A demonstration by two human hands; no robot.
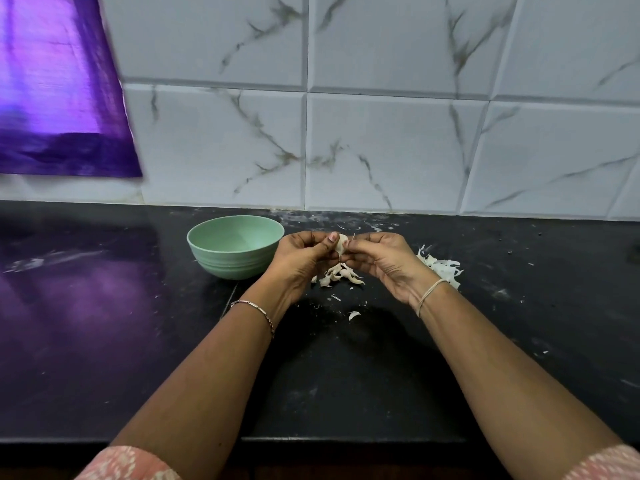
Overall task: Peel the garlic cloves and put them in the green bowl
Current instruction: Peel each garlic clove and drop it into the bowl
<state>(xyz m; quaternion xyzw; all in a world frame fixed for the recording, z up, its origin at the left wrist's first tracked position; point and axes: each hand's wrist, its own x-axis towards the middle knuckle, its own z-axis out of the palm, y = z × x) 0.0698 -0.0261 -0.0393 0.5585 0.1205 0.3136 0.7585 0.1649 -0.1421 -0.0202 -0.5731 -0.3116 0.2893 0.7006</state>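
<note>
Pinching small pale garlic clove (341,244) with fingers (329,240) of left hand (304,256) and right hand (381,263), above loose white skins (341,274) on black tabletop (138,306), just beside round pale-green bowl (228,264). Better to hold steady with left, strip skin gently with right.

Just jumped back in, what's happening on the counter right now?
A person holds a small pale garlic clove between both hands, left hand and right hand pinching it above the black stone counter. Beneath lie papery white peels; the pale green round bowl stands left of the hands.
</note>
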